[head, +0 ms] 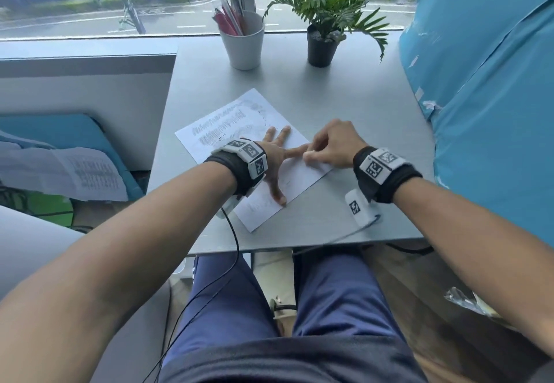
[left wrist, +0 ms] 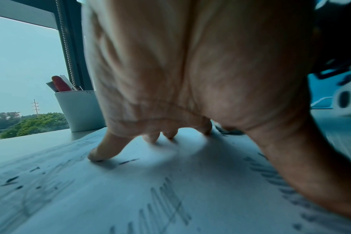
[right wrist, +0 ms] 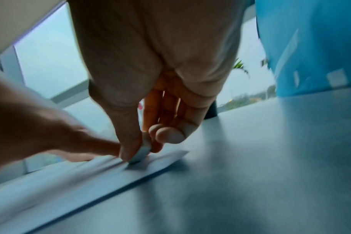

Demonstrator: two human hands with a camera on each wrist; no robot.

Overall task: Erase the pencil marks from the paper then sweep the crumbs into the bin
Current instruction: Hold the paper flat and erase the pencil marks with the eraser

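Head view: left hand (head: 274,158) splayed flat, pinning paper (head: 296,173); right hand (head: 332,146) fingers (right wrist: 130,152) clamped on eraser (right wrist: 141,154) at paper's right edge; remaining pencil marks (head: 221,126) lie toward bench far-left corner, beyond left hand

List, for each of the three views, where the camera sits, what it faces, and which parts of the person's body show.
Head: worn on the head, facing down over the table; both forearms, left hand, right hand and thighs show.
Left wrist: under the left wrist, facing the window; palm and spread fingers press the paper.
Right wrist: under the right wrist, facing the window; thumb and fingers pinch the eraser.
Shared: the paper appears in all three; both head and left wrist show the pen cup.
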